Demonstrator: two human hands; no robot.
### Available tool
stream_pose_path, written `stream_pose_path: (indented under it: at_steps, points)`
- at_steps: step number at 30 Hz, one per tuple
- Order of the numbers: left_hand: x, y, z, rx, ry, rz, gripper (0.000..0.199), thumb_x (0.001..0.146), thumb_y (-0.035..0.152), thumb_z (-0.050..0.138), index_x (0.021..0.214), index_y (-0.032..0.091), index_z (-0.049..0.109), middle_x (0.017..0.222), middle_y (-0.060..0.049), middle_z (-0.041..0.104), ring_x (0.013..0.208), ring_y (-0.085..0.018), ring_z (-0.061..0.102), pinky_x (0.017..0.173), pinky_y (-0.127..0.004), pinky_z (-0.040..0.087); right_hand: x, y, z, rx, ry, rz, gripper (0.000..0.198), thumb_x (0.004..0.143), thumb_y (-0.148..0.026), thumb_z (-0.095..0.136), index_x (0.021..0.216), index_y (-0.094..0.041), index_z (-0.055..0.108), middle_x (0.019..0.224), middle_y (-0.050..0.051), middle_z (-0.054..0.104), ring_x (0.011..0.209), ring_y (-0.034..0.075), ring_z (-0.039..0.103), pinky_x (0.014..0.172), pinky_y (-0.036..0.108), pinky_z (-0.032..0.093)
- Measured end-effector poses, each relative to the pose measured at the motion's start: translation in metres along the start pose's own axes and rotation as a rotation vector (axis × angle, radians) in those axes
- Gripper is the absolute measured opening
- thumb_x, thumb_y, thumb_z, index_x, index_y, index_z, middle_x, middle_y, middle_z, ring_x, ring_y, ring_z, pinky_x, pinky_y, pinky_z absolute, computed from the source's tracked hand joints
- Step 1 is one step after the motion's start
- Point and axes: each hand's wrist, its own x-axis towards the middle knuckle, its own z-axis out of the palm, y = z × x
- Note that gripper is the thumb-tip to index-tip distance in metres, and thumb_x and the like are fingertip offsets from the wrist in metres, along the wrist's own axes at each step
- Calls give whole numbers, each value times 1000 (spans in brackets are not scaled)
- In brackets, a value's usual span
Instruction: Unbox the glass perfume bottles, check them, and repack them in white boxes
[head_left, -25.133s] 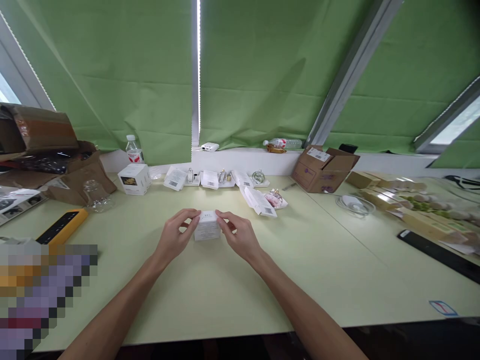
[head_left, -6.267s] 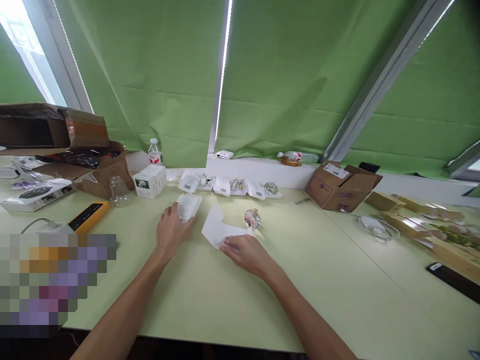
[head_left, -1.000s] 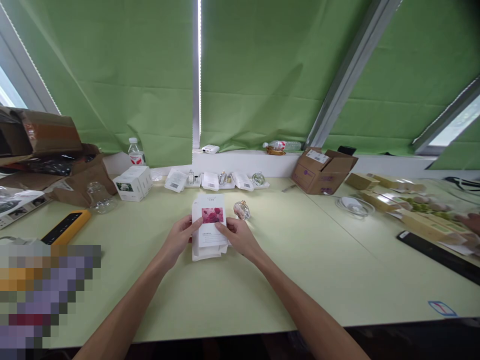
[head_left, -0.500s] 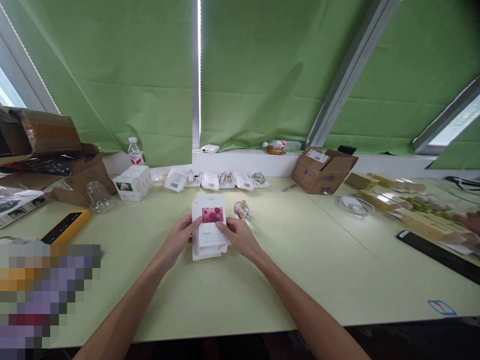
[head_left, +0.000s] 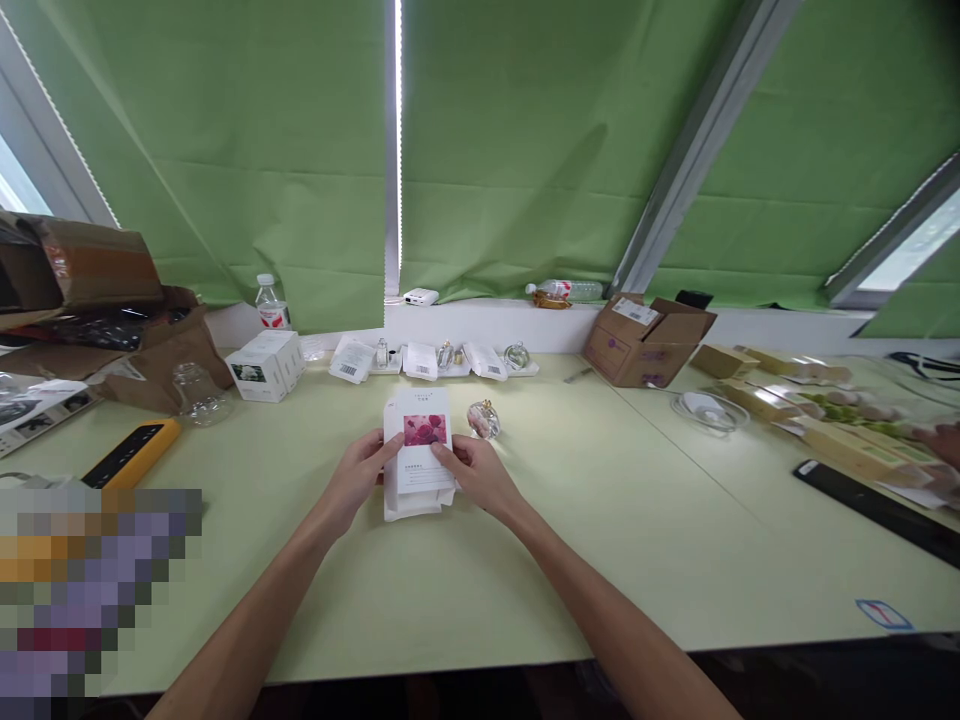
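A white carton (head_left: 424, 470) with a pink flower picture is held between my two hands above the table, its near end flaps unfolded. My left hand (head_left: 361, 472) grips its left edge, thumb on the printed face. On the opposite edge my right hand (head_left: 474, 468) is closed, its thumb just below the picture. The fingers behind the carton are partly hidden. Just beyond my right hand, a small glass perfume bottle (head_left: 484, 420) with a gold-coloured top lies on the table, touching neither hand.
White trays with small bottles and a barcoded packet (head_left: 420, 362) line the back edge. White boxes (head_left: 266, 366), a glass jar (head_left: 199, 395) and a yellow-black power strip (head_left: 135, 455) are left. A cardboard box (head_left: 646, 340), a coiled cable (head_left: 709, 411) and another person's hand (head_left: 941, 442) are right.
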Motion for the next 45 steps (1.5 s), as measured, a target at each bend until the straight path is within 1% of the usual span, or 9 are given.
stream_pose_path:
  at_steps: [5, 14, 24, 31, 36, 45]
  points:
    - [0, 0, 0, 8, 8, -1, 53, 77, 58, 60, 114, 21, 63, 113, -11, 66, 97, -27, 62, 76, -35, 49, 0, 1, 0, -19, -2, -9, 45, 82, -60, 50, 64, -19, 42, 60, -4, 35, 53, 10, 31, 47, 25, 24]
    - [0, 1, 1, 22, 15, 5, 53, 77, 57, 60, 113, 18, 63, 110, -11, 67, 97, -28, 62, 74, -34, 50, -1, -1, 0, -24, -14, -2, 46, 81, -62, 48, 65, -19, 43, 61, -3, 36, 53, 10, 32, 47, 25, 24]
    - [0, 1, 1, 25, 15, -7, 52, 77, 57, 60, 111, 19, 63, 114, -11, 66, 99, -28, 62, 75, -34, 50, -1, -3, 0, -64, 0, -16, 46, 82, -61, 47, 63, -19, 41, 59, -4, 34, 53, 10, 31, 46, 25, 23]
    - [0, 1, 0, 26, 25, -5, 51, 77, 56, 61, 114, 22, 64, 111, -9, 68, 96, -27, 63, 75, -35, 50, -2, -4, 0, -84, 0, -13, 46, 83, -60, 46, 63, -20, 39, 59, -4, 35, 53, 10, 31, 47, 25, 23]
    - [0, 1, 0, 23, 11, -12, 51, 78, 54, 60, 117, 22, 62, 113, -9, 67, 96, -27, 63, 76, -35, 49, -2, -3, 0, -94, -4, -15, 45, 84, -59, 46, 63, -20, 40, 60, -3, 36, 53, 11, 31, 47, 25, 24]
    - [0, 0, 0, 47, 7, -6, 51, 79, 55, 59, 117, 21, 62, 112, -10, 67, 97, -28, 62, 74, -34, 50, -2, -2, 0, -132, 7, -24, 44, 85, -57, 46, 63, -19, 40, 59, -3, 37, 53, 10, 32, 47, 25, 24]
